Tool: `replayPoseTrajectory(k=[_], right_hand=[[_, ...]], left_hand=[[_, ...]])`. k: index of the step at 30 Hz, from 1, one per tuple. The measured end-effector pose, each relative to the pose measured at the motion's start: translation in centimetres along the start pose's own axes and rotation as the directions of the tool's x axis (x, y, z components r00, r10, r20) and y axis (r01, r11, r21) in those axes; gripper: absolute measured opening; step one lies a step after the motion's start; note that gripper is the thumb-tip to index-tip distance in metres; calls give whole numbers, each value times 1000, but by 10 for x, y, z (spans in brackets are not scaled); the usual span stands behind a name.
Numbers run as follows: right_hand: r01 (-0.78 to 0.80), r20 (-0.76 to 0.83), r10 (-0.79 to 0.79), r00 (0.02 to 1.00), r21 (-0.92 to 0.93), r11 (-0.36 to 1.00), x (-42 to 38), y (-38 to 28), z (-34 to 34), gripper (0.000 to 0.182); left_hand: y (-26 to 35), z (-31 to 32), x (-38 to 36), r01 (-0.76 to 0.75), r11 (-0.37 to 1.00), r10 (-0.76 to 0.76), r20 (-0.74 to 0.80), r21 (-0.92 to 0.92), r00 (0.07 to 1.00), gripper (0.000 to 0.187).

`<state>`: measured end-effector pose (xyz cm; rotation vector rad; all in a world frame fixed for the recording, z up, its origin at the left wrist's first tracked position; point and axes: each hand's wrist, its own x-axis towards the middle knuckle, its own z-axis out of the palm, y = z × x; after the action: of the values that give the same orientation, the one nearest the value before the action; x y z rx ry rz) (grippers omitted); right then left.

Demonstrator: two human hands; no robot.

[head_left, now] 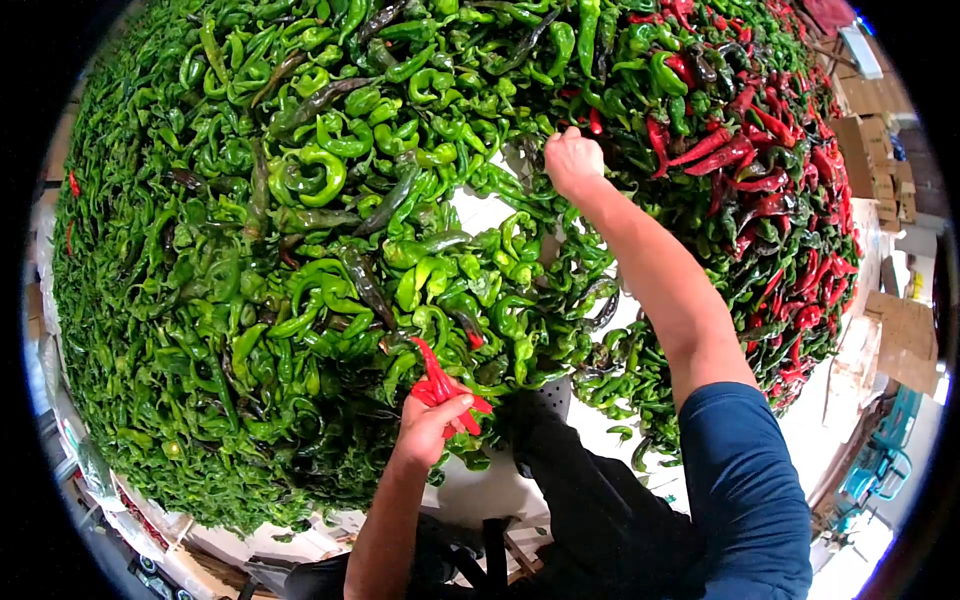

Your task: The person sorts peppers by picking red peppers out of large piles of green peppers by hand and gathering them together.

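Several red chili peppers (436, 380) are gripped in my left hand (428, 428), their tips sticking out past the thumb and fingers. This hand is low in the view, just above the near edge of a heap of green peppers (325, 285). My right hand (575, 165) reaches far forward into the heap, its fingers curled closed with the back of the hand toward me. What it holds, if anything, is hidden. A small red pepper (596, 121) lies just beyond it among the green ones. Some peppers around are dark, nearly black.
Many red peppers (735, 155) lie on the right side of the heap. White floor (483, 212) shows through a gap in the middle. My leg (600, 480) stands at the near edge. Cardboard (902, 335) and a teal object (885, 455) are at far right.
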<state>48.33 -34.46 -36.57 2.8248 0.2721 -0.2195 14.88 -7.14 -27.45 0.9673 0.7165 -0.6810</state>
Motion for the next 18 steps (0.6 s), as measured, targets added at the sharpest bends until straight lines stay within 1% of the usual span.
replayPoseTrajectory(k=[2, 3, 5, 8, 9, 12, 13, 15, 16, 17, 18], right_hand=[[-66, 41, 64, 997, 53, 996, 2, -4, -6, 25], [-104, 51, 100, 994, 84, 991, 3, -5, -9, 24], [-174, 74, 165, 983, 132, 976, 3, -6, -12, 23], [-203, 56, 196, 979, 152, 967, -8, -3, -19, 23], [-208, 35, 205, 978, 131, 969, -11, -2, -15, 21], [-97, 14, 96, 995, 191, 977, -25, -1, -14, 18], [-31, -26, 36, 999, 188, 982, -37, -2, -16, 16], [155, -211, -78, 974, 380, 912, -71, 0, -17, 25], [253, -302, -119, 946, 459, 851, -86, 0, -17, 29], [150, -230, 14, 973, 678, 719, -98, -1, -19, 30], [36, -123, 130, 984, 846, 532, -109, -2, -20, 30]], left_hand=[[3, 4, -2, -20, 1000, 20, 13, -19, 1000, 17], [2, 5, -2, -15, 998, 14, -19, -58, 1000, 18], [6, 6, -5, -28, 999, 27, -42, -35, 999, 18], [11, 5, -9, -46, 998, 44, -56, -45, 997, 19], [12, 4, -10, -53, 997, 50, -55, -55, 997, 19], [5, -5, -8, -54, 995, 51, -41, -81, 998, 18], [2, -9, -5, -48, 997, 47, -22, -63, 999, 19], [-6, -15, -1, -35, 999, 35, 14, -36, 999, 22], [-6, -11, -1, -43, 998, 43, -2, -42, 999, 23], [-4, -5, -1, -43, 998, 42, -19, -47, 999, 24], [-2, 0, -1, -42, 998, 40, -35, -51, 999, 24]])
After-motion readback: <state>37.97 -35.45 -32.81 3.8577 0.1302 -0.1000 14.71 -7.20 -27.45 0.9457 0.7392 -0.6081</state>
